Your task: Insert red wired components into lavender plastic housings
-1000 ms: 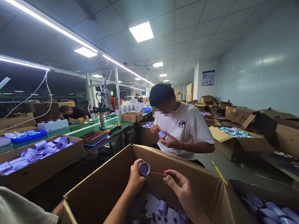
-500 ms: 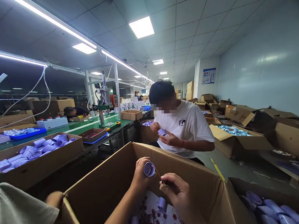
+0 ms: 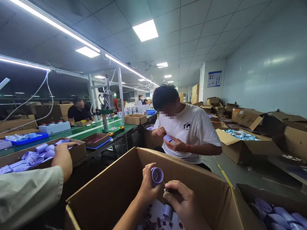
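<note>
Nearest, my own two hands, raised together above the open cardboard box (image 3: 101, 194) in front of me. My left hand (image 3: 149, 187) is closed around a small lilac plastic cup (image 3: 157, 175), its open mouth turned toward me. My right hand (image 3: 182, 199) sits just beside it, fingertips pinched on a thin reddish wire (image 3: 164, 185) that runs up to the cup; a wrap of tape shows on one finger.

In the box, below my hands: loose lilac cylinders (image 3: 167, 211) and dark small parts, on a pale sheet.

Lower right corner: a second box of lilac cylinders (image 3: 278, 214).

Left edge: another person's pale green sleeve (image 3: 22, 196), the hand (image 3: 63, 158) resting on the rim of a carton of lilac parts (image 3: 36, 156).

Middle distance: a seated co-worker in a white T-shirt (image 3: 191, 133), both hands on a small lilac piece (image 3: 167, 138).

Further left: the green counter (image 3: 76, 131) carrying a press machine (image 3: 107, 103), a brown tray (image 3: 95, 140) and a blue tray (image 3: 25, 138). Behind it, a person in black (image 3: 79, 112).

Far right: open cartons (image 3: 245, 142) along the wall.
</note>
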Demonstrator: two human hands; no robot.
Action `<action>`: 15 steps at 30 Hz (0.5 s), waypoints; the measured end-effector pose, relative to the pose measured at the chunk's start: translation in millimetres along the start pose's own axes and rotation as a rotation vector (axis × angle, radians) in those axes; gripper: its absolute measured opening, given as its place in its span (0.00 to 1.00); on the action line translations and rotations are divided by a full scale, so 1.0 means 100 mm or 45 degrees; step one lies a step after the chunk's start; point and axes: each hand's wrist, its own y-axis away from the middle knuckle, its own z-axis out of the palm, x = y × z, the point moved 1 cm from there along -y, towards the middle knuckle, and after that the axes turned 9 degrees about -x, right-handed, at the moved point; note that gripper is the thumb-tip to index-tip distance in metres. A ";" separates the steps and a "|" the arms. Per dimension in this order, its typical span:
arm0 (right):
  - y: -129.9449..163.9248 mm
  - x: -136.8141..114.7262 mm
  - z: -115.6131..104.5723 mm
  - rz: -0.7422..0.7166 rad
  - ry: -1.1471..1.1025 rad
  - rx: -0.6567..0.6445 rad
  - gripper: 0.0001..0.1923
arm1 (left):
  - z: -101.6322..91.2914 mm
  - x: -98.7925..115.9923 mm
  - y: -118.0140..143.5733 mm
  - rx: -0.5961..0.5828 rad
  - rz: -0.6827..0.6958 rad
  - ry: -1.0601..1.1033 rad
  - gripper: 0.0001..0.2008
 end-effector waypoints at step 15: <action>-0.05 -0.05 -0.01 0.168 -0.101 -0.074 0.08 | 0.00 0.19 0.00 -0.093 -0.006 -0.092 0.22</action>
